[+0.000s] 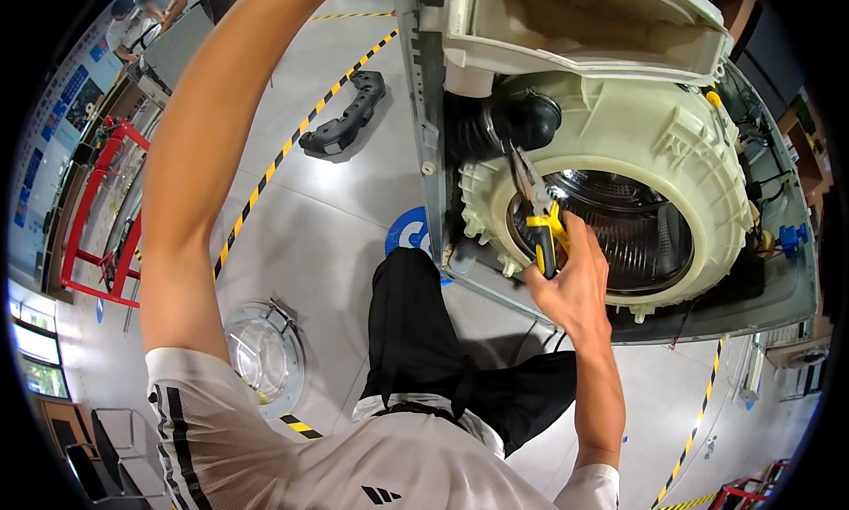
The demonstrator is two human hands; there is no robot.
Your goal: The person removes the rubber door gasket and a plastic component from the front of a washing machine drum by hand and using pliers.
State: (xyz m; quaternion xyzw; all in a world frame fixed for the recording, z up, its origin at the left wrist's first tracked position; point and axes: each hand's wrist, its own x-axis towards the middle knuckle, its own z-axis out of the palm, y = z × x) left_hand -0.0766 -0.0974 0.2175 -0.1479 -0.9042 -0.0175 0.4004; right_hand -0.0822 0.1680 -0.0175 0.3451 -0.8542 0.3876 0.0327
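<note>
My right hand [579,285] is closed on the handles of yellow-and-black pliers [538,220]. Their metal jaws point up at the black rubber hose [529,123], close to its clamp; whether they grip it I cannot make out. This hose joins a white pipe [469,79] beside the off-white tub [712,187] of an opened washing machine. Inside the tub's round mouth shows the steel drum [632,236]. Above sits a large off-white plastic housing [588,24]. My left arm [208,148] reaches up past the top edge, so its hand is out of sight.
A grey metal cabinet [672,331] surrounds the tub, with wiring [778,187] along its right side. On the floor at left lie a black curved part [347,117] and a round glass door [265,355]. Red metal frames [84,223] stand farther left. Another person [141,19] is at upper left.
</note>
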